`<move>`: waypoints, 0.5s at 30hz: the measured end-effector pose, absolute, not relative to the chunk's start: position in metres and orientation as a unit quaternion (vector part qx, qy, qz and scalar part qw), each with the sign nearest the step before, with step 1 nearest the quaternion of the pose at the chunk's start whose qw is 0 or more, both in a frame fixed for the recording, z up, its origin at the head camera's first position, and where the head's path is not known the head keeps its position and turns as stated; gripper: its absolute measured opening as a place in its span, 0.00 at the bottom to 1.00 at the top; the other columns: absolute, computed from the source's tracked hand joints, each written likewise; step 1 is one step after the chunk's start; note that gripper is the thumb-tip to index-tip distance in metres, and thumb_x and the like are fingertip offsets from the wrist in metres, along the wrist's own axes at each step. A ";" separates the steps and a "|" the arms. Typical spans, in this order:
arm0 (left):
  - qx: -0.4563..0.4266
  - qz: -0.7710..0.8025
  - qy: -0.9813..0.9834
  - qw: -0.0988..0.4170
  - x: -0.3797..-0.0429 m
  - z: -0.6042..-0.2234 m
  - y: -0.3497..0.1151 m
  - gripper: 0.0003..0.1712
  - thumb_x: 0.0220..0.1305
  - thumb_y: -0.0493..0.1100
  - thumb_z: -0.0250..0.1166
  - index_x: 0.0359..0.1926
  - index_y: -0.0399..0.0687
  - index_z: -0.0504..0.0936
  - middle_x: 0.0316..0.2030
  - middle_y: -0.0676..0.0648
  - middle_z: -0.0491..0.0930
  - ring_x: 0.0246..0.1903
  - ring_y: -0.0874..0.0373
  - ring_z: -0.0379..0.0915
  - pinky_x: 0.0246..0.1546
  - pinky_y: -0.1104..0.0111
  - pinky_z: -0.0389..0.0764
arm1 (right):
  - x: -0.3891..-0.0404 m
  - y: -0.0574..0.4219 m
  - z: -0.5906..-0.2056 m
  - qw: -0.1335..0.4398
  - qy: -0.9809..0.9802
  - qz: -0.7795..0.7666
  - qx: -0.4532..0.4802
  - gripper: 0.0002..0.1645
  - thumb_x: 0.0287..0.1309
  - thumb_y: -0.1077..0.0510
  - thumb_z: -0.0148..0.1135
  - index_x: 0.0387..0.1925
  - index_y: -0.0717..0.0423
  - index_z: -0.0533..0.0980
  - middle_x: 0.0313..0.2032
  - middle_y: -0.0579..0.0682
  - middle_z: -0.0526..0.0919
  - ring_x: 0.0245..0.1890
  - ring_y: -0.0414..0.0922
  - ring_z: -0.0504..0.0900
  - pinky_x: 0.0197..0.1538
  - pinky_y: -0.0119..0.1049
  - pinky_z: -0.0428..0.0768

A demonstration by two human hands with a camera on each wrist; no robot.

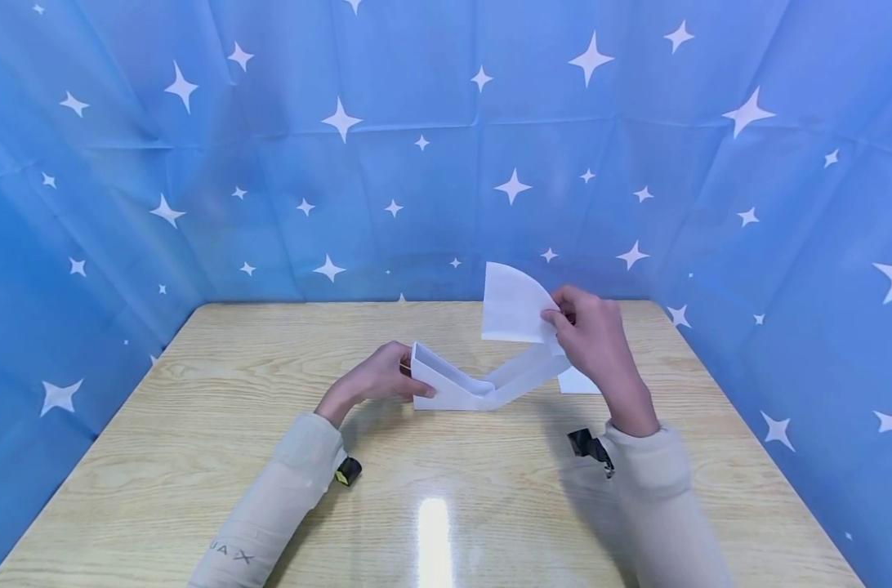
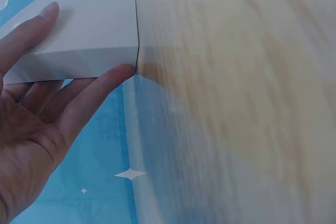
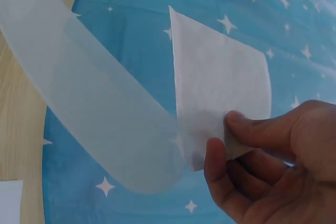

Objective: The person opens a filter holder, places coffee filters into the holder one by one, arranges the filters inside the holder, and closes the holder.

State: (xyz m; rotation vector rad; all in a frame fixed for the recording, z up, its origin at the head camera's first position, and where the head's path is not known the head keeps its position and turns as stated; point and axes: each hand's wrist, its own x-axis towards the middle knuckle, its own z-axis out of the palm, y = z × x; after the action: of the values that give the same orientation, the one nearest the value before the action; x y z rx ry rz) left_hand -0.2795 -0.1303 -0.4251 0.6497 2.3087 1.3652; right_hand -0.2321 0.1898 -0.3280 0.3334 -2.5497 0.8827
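My left hand (image 1: 381,374) grips the left end of a white box (image 1: 446,390) with a sloping top, thumb on the near side. In the left wrist view the box (image 2: 100,14) has fingers under its edge. A translucent rounded flap (image 1: 523,371) slants up to the right from the box; its length shows in the right wrist view. Above the flap's far end, my right hand (image 1: 589,327) pinches a white paper filter (image 1: 515,306) by its corner between thumb and fingers. The filter (image 3: 220,72) has a crimped edge and stands clear of the box.
A flat white piece (image 1: 578,382) lies on the wooden table (image 1: 233,359), partly behind the right wrist. Blue star-printed cloth (image 1: 417,212) hangs behind the table and along its sides. Small black wrist devices (image 1: 349,471) hang at both sleeves.
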 end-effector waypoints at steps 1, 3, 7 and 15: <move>0.230 0.486 0.822 0.190 -0.279 -0.425 -0.130 0.21 0.59 0.39 0.77 0.54 0.42 0.85 0.45 0.42 0.88 0.33 0.55 0.83 0.37 0.51 0.89 | -0.232 0.188 -0.328 0.210 -0.917 0.316 0.123 0.06 0.71 0.62 0.63 0.40 0.62 0.82 0.32 0.60 0.88 0.29 0.51 0.81 0.36 0.41 0.76; 0.229 0.485 0.822 0.191 -0.279 -0.425 -0.130 0.22 0.60 0.39 0.77 0.55 0.43 0.85 0.45 0.42 0.88 0.33 0.54 0.84 0.37 0.51 0.89 | -0.232 0.185 -0.329 0.207 -0.918 0.312 0.130 0.06 0.70 0.62 0.63 0.40 0.62 0.82 0.32 0.60 0.87 0.28 0.51 0.80 0.35 0.41 0.75; 0.225 0.486 0.823 0.191 -0.278 -0.425 -0.130 0.22 0.59 0.38 0.77 0.54 0.43 0.85 0.45 0.43 0.88 0.33 0.54 0.84 0.37 0.49 0.89 | -0.232 0.178 -0.332 0.207 -0.919 0.305 0.141 0.05 0.70 0.62 0.64 0.39 0.62 0.82 0.30 0.59 0.87 0.26 0.50 0.77 0.34 0.40 0.73; 0.227 0.487 0.822 0.190 -0.279 -0.425 -0.130 0.21 0.59 0.38 0.77 0.54 0.44 0.85 0.45 0.43 0.89 0.33 0.55 0.84 0.38 0.49 0.89 | -0.233 0.165 -0.339 0.208 -0.916 0.298 0.172 0.06 0.69 0.62 0.64 0.42 0.62 0.83 0.24 0.56 0.82 0.20 0.45 0.71 0.28 0.37 0.70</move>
State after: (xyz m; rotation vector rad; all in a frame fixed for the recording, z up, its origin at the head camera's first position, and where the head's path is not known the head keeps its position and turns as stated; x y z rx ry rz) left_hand -0.2787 -0.1298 -0.4251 0.6366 2.3089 1.3692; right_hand -0.2330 0.1647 -0.3392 0.4786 -2.5489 0.8307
